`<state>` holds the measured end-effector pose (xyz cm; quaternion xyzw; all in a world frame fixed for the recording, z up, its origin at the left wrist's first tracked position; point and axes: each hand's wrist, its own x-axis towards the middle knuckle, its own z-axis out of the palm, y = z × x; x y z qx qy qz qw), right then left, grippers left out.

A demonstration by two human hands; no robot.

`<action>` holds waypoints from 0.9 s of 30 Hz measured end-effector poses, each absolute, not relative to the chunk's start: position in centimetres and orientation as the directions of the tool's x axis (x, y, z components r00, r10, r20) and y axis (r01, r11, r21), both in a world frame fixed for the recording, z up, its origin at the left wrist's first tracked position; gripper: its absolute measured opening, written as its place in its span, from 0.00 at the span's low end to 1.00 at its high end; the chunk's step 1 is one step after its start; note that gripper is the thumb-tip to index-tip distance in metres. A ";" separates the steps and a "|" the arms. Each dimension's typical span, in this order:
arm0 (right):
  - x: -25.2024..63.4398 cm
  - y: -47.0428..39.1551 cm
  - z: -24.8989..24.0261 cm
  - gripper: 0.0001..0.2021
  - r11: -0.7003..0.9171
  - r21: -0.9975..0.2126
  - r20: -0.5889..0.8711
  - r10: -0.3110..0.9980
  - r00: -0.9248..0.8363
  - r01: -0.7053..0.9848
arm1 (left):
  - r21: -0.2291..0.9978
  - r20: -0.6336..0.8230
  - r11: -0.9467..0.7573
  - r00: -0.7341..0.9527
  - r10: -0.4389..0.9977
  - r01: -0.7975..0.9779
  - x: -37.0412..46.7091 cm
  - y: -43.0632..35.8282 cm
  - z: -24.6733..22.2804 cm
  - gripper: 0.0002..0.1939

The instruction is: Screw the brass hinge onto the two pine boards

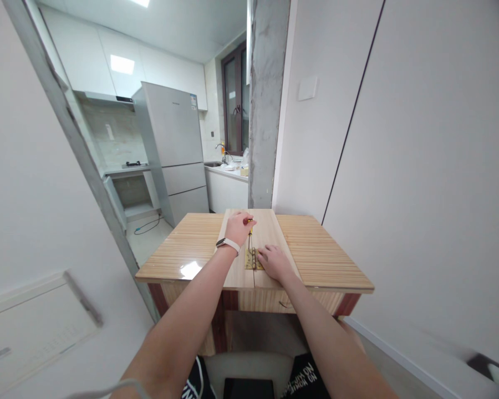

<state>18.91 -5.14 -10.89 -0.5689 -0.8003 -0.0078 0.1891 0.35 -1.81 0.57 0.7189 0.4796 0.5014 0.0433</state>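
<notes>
My left hand (239,228), with a pale-banded watch on the wrist, is closed around the red and yellow handle of a screwdriver (250,228). The screwdriver's thin shaft points down to the left leaf of a brass hinge (249,259). That hinge lies across the seam between two pale wooden boards (237,280) placed side by side. My right hand (275,262) rests on the right board, its fingers spread and the fingertips touching the hinge's right leaf. The screw under the tip is too small to make out.
A striped wooden table (324,249) with a drawer (270,302) bears the boards. Behind to the left stand a grey fridge (174,127) and a kitchen counter (228,172). A white wall (419,194) runs along the right, and a concrete-edged column (266,111) rises behind the table.
</notes>
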 end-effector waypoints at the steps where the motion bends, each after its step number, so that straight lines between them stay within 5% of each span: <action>1: 18.9 -5.2 -10.9 0.23 0.355 -0.201 0.314 0.906 -0.284 0.913 | 0.537 0.683 -0.535 0.037 0.730 0.652 0.3 -1.7 0.5 0.06; 10: 19.0 -5.2 -11.0 0.23 0.356 -0.208 0.319 0.905 -0.280 0.911 | 0.556 0.683 -0.595 0.089 0.725 0.580 0.1 -1.6 0.0 0.15; 27: 18.8 -5.3 -10.8 0.23 0.363 -0.192 0.309 0.904 -0.295 0.912 | 0.531 0.685 -0.520 0.022 0.728 0.669 0.5 -2.6 0.5 0.05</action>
